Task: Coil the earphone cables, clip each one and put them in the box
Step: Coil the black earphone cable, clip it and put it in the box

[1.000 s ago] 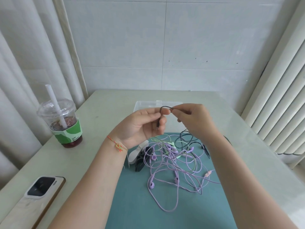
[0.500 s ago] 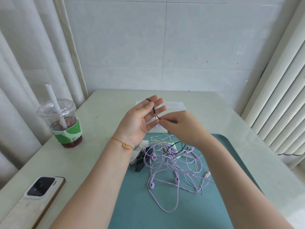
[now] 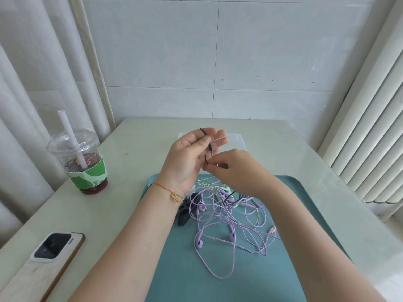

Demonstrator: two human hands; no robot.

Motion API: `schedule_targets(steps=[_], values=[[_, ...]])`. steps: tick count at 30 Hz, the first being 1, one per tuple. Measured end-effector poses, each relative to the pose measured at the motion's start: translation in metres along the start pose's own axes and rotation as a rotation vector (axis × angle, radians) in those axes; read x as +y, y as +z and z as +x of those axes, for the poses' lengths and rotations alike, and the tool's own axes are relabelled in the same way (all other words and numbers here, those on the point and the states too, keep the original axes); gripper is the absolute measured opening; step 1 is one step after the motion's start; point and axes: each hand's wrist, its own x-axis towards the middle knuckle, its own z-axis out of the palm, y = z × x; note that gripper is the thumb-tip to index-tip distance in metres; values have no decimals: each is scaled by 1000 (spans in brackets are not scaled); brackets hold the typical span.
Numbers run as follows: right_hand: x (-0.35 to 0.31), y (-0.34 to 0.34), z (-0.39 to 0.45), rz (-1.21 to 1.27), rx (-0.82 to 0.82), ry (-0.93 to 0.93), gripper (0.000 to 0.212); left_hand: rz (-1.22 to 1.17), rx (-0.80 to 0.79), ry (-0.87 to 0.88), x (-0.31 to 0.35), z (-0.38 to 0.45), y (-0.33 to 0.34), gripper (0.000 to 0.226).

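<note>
Now left hand (image 3: pixel 188 156) holds black cable (image 3: pixel 206 142) — right hand (image 3: pixel 234 168) pinches it.

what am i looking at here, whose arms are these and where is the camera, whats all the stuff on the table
There is no machine here: these are a person's two bare arms, filmed by a camera worn on their head that looks forward and down. The left hand is raised, palm toward the camera, with a black earphone cable looped over its fingers and held under the thumb. The right hand pinches the same cable lower down. Below lies a teal tray with a tangle of purple earphones, a pale green cable and some clips. Behind the hands is a clear box. On the left stand an iced drink and a phone.
</note>
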Motion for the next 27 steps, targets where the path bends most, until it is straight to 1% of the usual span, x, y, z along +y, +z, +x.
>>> schedule_targets(steps=[2, 5, 7, 9, 11, 14, 17, 20, 23, 27], values=[[0, -3, -1, 9, 20, 6, 24, 98, 32, 22, -2, 0, -3, 23], [1, -12, -3, 21, 76, 23, 12, 361, 63, 0, -6, 2, -11, 25], [4, -19, -4, 45, 111, 49, 11, 463, 3, -72, -9, 2, -12, 26], [7, -25, -4, 46, 132, 64, 11, 482, -58, -144, -9, 2, -10, 25], [12, -29, -3, 43, 166, 68, 10, 438, -85, -238, -8, 2, -10, 26], [17, -29, -1, 98, 261, 49, 13, 371, -135, -389, -6, 3, -13, 28], [19, -25, 3, 153, 304, 34, 11, 332, -178, -479, -4, 3, -16, 33], [21, -20, 7, 270, 314, 58, 8, 256, -201, -488, -2, 2, -15, 30], [22, -15, 8, 476, 285, 119, 16, 74, -232, -478, -1, 1, -16, 26], [22, -6, 7, 651, 195, 179, 16, -87, -257, -414, -1, 3, -15, 33]])
